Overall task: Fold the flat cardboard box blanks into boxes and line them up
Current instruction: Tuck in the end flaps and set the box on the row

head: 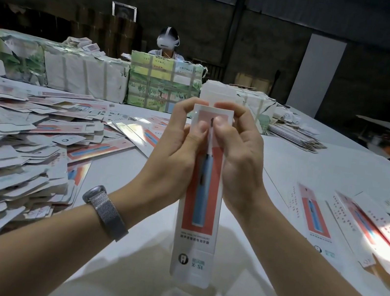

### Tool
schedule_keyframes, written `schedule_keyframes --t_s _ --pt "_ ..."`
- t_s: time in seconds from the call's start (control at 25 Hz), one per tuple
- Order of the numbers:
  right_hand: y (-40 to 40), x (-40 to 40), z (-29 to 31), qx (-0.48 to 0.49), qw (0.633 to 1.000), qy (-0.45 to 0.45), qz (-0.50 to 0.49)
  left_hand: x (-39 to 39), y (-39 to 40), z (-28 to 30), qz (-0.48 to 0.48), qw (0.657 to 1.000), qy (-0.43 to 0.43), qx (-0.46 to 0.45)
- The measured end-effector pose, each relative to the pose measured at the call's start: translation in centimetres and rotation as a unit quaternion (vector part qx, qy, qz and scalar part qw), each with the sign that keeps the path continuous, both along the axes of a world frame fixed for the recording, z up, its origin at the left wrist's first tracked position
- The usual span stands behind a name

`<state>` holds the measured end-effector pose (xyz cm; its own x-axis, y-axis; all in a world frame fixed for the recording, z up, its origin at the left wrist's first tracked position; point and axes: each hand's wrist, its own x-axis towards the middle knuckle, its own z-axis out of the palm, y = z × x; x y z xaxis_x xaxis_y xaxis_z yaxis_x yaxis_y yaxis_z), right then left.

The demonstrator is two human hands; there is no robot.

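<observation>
A long narrow white box (196,236) with a red panel and a blue toothbrush picture stands upright in mid-air above the table, its printing upside down. My left hand (178,150) grips its upper left side, thumb on the front face. My right hand (236,155) grips the upper right side, thumb near the top centre, fingers curled over the far end. A big heap of flat box blanks (9,142) covers the table's left. Folded boxes (347,220) lie side by side at the right.
The white table (302,165) stretches ahead. Wrapped bundles (163,85) form a wall across its far side, and a person wearing a white headset (168,40) sits behind them. A stack of flat blanks (294,136) lies at the far right.
</observation>
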<state>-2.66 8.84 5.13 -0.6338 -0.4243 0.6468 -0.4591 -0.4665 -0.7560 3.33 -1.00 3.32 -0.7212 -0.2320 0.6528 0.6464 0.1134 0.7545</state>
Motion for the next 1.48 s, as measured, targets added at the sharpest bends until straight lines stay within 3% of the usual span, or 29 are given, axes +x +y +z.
schedule_keyframes --t_s 0.32,0.56,0.72,1.48 --pt "0.1 -0.8 0.2 -0.022 0.998 -0.048 0.034 0.1 -0.1 0.0 0.035 0.999 -0.019 -0.035" --pt "-0.2 0.1 0.0 -0.002 0.997 -0.076 -0.022 -0.1 -0.4 0.0 0.079 0.993 -0.053 -0.076" --pt "0.1 -0.2 0.8 0.017 0.993 -0.115 -0.003 -0.2 -0.7 0.0 0.088 0.987 -0.055 -0.121" --pt "0.9 -1.0 1.4 0.056 0.997 -0.047 -0.008 0.1 -0.7 0.2 0.081 0.984 -0.027 -0.158"
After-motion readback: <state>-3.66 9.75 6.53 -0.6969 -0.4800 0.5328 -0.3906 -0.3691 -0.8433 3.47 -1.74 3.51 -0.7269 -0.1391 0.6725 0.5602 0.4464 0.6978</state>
